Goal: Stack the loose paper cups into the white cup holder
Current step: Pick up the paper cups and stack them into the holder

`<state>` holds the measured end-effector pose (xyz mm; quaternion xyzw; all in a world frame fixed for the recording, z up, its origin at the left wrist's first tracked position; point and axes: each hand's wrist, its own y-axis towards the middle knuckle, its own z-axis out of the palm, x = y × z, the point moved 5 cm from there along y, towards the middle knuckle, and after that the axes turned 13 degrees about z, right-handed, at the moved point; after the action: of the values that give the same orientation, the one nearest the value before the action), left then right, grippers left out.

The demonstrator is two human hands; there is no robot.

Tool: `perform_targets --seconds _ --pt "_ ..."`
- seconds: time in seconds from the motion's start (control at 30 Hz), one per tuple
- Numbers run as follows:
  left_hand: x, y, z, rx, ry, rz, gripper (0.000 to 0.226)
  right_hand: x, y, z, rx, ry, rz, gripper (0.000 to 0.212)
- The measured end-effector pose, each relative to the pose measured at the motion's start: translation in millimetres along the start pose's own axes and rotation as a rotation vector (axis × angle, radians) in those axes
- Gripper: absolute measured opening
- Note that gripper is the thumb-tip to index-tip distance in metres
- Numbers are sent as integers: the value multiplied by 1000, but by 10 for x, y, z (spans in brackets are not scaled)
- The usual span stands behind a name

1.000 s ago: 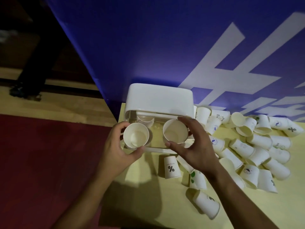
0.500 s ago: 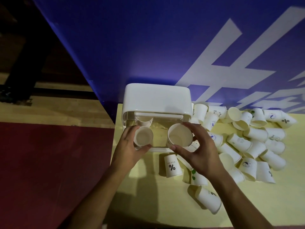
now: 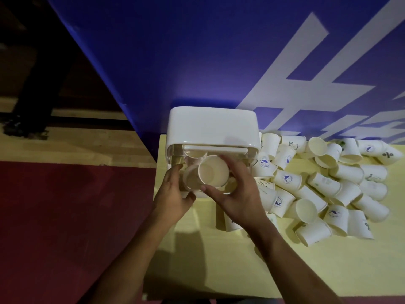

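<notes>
The white cup holder [image 3: 211, 128] stands at the table's back left corner, its clear front part open toward me. My right hand [image 3: 236, 194] grips an upright white paper cup [image 3: 213, 171] by the rim, just above and right of a second cup [image 3: 190, 179]. That second cup is held by my left hand [image 3: 173, 194] in front of the holder's opening. The two cups overlap, the right one partly over the left. Another cup [image 3: 195, 153] shows inside the holder. Several loose paper cups [image 3: 328, 183] lie in a heap to the right.
A blue panel with white lettering [image 3: 241, 62] rises right behind the holder. The yellow table [image 3: 219, 260] ends just left of the holder, with red floor [image 3: 65, 227] and a wooden strip beyond. A few cups lie under my right wrist.
My right hand has carried its cup left, over the cup in my left hand. The two cups were side by side before and now overlap.
</notes>
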<state>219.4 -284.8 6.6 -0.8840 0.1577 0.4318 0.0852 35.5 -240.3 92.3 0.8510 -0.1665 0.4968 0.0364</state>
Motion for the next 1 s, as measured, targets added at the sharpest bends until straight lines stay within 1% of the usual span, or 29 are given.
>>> perform_targets --seconds 0.07,0.17,0.23,0.3,0.43,0.57,0.73,0.83,0.9,0.93,1.0 --pt "21 -64 -85 -31 -60 -38 77 -19 48 134 25 -24 0 77" --pt "-14 -94 -207 -113 -224 -87 58 -107 98 292 45 -67 -2 80" --pt "-77 -63 -253 -156 -272 -78 42 -178 132 379 62 -100 12 81" --pt "-125 -16 -243 -171 -296 -53 32 -252 170 458 73 -132 21 81" --pt "-67 53 -136 -134 -198 1 29 -386 199 623 98 -165 38 82" --pt "80 68 -69 -105 -107 -26 28 -501 199 707 109 -171 45 85" --pt "103 62 -81 -64 -119 -63 28 -572 191 752 108 -158 98 84" --pt "87 67 -129 -29 -74 -86 31 -550 182 773 140 -167 109 88" --pt "6 27 -214 -72 -39 -68 35 -525 156 726 168 -178 111 91" --pt "-66 -10 -264 -118 -23 -29 36 -516 140 657 168 -188 109 89" --pt "-271 -94 -342 -201 -19 64 34 -522 95 448 144 -218 95 76"
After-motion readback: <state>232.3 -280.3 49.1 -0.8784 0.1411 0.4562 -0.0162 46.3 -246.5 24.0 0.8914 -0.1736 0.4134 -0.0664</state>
